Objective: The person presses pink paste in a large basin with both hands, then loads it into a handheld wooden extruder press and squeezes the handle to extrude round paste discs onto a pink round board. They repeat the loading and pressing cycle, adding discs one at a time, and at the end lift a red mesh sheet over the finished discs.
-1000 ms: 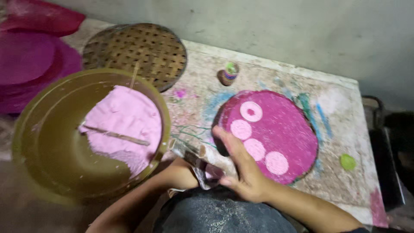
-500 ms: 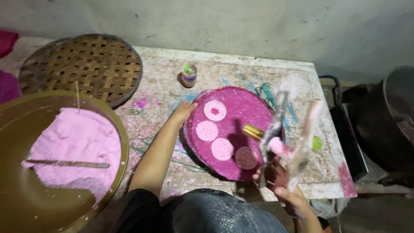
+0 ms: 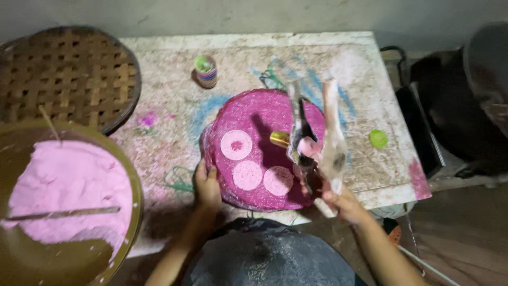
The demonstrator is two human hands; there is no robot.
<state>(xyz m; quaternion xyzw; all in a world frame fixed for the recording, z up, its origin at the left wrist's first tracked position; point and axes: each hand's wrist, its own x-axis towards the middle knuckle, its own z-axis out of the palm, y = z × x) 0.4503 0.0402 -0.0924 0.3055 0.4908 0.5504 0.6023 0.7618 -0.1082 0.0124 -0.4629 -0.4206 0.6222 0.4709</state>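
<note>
A round magenta mat (image 3: 264,111) lies on the stained table (image 3: 174,74). Three pale pink discs (image 3: 236,144) rest on its near half. My left hand (image 3: 207,185) grips the mat's near left edge. My right hand (image 3: 341,201) is raised above the mat's right side, closed on a metal press tool (image 3: 307,137) with long shiny handles that holds a pink lump. A small gold cylinder (image 3: 279,139) lies on the mat beside the tool.
A big brass bowl of pink dough (image 3: 58,190) with a stick across it sits at the left. A woven bamboo tray (image 3: 63,74) lies behind it. A small striped cup (image 3: 205,70) and a green lid (image 3: 378,139) stand on the table. Dark containers (image 3: 476,106) stand at the right.
My right hand left the mat and lifted the metal press tool above its right side. My left hand slid from the mat's far left edge to its near left edge.
</note>
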